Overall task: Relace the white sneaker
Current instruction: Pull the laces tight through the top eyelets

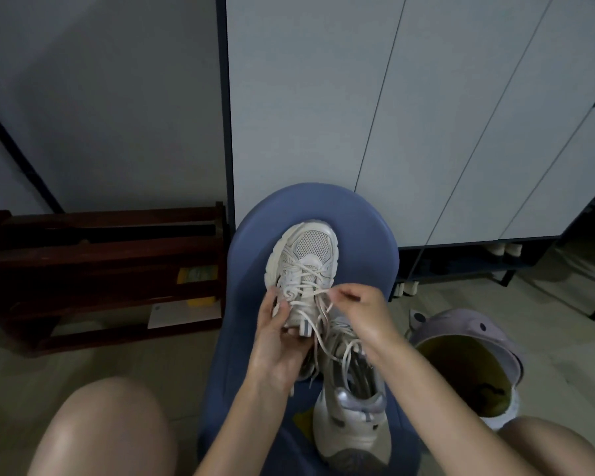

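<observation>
At the far left a dark wooden rack (100, 269) stands against the wall, with a yellow item (197, 275) tucked among its slats. In the centre, a blue stool (251, 231) carries the white sneaker (304, 262), which sits with its toe pointing away from the person. The sneaker has a chunky cream sole, a mesh toe panel and pale grey overlays along the sides; its white lace (310, 286) crosses the upper eyelets in several rows, while loose ends trail down off the heel end. The left hand (275, 341) grips the sneaker at its near side, thumb curled over the edge by the lower eyelets. Just to the right, the right hand (358, 310) pinches a strand of the lace between thumb and fingertips, drawn out sideways from the eyelets. Below the hands a second sneaker (352, 417), silver-grey at its heel, lies on the stool's near part with the loose lace ends draped over it. Further right, on the floor, stands a lilac bin (468, 334) with a yellowish liner, and behind it white cabinet doors (426, 115).
</observation>
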